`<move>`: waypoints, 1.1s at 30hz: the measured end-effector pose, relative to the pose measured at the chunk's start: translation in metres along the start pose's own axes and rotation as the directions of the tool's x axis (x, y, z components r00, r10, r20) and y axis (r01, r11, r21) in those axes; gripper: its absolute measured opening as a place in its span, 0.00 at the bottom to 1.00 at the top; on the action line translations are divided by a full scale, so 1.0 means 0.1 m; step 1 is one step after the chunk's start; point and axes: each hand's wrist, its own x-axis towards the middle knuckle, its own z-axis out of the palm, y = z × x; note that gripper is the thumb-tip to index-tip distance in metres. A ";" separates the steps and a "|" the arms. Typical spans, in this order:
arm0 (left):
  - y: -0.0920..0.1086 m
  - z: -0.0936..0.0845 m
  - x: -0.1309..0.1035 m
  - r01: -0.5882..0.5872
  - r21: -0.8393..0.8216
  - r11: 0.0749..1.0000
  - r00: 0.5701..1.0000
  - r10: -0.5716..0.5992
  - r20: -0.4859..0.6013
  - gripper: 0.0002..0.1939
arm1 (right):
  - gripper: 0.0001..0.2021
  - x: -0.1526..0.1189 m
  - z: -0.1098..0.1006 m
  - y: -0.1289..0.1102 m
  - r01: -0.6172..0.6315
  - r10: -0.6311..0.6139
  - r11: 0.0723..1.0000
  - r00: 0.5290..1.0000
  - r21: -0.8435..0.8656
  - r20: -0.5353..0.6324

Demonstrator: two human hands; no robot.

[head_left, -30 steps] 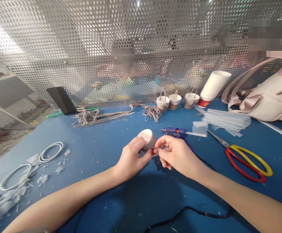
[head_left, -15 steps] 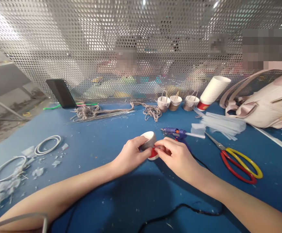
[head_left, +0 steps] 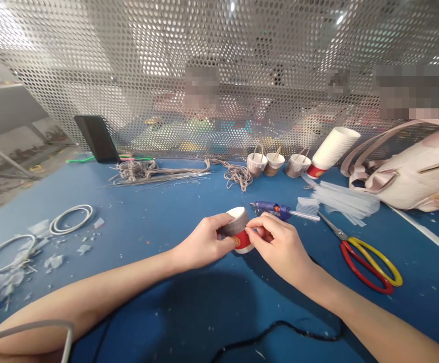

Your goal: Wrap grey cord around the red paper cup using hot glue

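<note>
A paper cup [head_left: 245, 242], red below and white at the rim, leans slightly in front of me. Grey cord [head_left: 237, 223] wraps its upper part. My left hand [head_left: 206, 241] is closed round the cup's left side, thumb low on the red part. At the cup's right side, my right hand [head_left: 278, 238] pinches the cord just under the wound band; its end is hidden by the fingertips. Just behind that hand lies a blue glue gun [head_left: 268, 205] with a clear glue stick in its back.
Three cord-wrapped cups with handles [head_left: 257, 164] stand at the back, beside a leaning stack of paper cups [head_left: 334, 146]. Scissors [head_left: 366, 262] and clear glue sticks [head_left: 350, 198] lie right. Cord bundles [head_left: 238, 176], white rings [head_left: 71, 220] and a black cable [head_left: 279, 325] also lie about.
The cup has turned and shifted slightly right in my left hand, showing more red and a yellow emblem. My right fingers have drawn in against its side. The view has shifted a little.
</note>
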 end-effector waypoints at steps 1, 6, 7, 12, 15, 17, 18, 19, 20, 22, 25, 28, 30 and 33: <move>0.00 -0.01 0.00 0.002 -0.013 1.000 1.000 -0.002 0.008 0.09 | 0.06 0.00 0.00 0.00 -0.001 0.001 1.000 1.000 -0.001 -0.004; 0.00 -0.07 0.01 -0.013 -0.022 1.000 0.999 0.014 0.041 0.12 | 0.06 -0.01 -0.01 0.02 -0.004 0.004 1.000 1.000 -0.020 -0.027; 0.00 -0.08 0.01 -0.015 -0.027 1.000 0.999 0.016 0.051 0.13 | 0.06 -0.01 -0.01 0.02 -0.013 0.012 1.000 1.000 -0.021 -0.026; -0.02 -0.09 0.03 0.036 -0.083 0.996 0.997 -0.029 0.078 0.15 | 0.06 -0.02 -0.01 0.05 -0.037 0.036 0.999 0.999 -0.032 -0.030; -0.05 -0.07 0.03 0.034 -0.144 0.989 0.996 -0.021 0.087 0.15 | 0.06 0.00 -0.03 0.05 -0.031 0.028 0.999 0.998 -0.044 -0.048; -0.06 -0.06 0.04 0.005 -0.167 0.986 0.995 0.011 0.094 0.15 | 0.06 0.01 -0.04 0.05 -0.028 0.025 0.998 0.998 -0.053 -0.054; -0.07 -0.05 0.04 -0.009 -0.170 0.985 0.995 0.026 0.097 0.15 | 0.06 0.01 -0.05 0.06 -0.027 0.024 0.998 0.998 -0.058 -0.056; -0.07 -0.05 0.05 -0.018 -0.168 0.986 0.995 0.035 0.099 0.15 | 0.06 0.01 -0.05 0.06 -0.027 0.023 0.998 0.998 -0.063 -0.057; -0.08 -0.04 0.05 -0.024 -0.164 0.986 0.995 0.040 0.096 0.15 | 0.06 0.01 -0.05 0.06 -0.027 0.023 0.997 0.998 -0.068 -0.058; -0.09 -0.04 0.05 -0.025 -0.152 0.988 0.996 0.038 0.086 0.13 | 0.06 0.01 -0.05 0.07 -0.026 0.022 0.997 0.998 -0.075 -0.060; -0.09 -0.03 0.06 -0.011 -0.147 0.989 0.997 0.023 0.076 0.11 | 0.06 0.00 -0.06 0.07 -0.029 0.025 0.997 0.998 -0.073 -0.057; -0.09 -0.03 0.05 0.004 -0.146 0.989 0.998 0.004 0.060 0.08 | 0.06 -0.01 -0.06 0.07 -0.031 0.028 0.997 0.998 -0.064 -0.051; -0.09 -0.03 0.05 0.005 -0.142 0.990 0.999 0.001 0.040 0.08 | 0.06 -0.01 -0.06 0.06 -0.028 0.026 0.998 0.999 -0.055 -0.048; -0.10 -0.04 0.05 0.000 -0.145 0.989 1.000 0.003 0.022 0.09 | 0.06 -0.01 -0.07 0.04 -0.024 0.022 0.999 0.999 -0.044 -0.045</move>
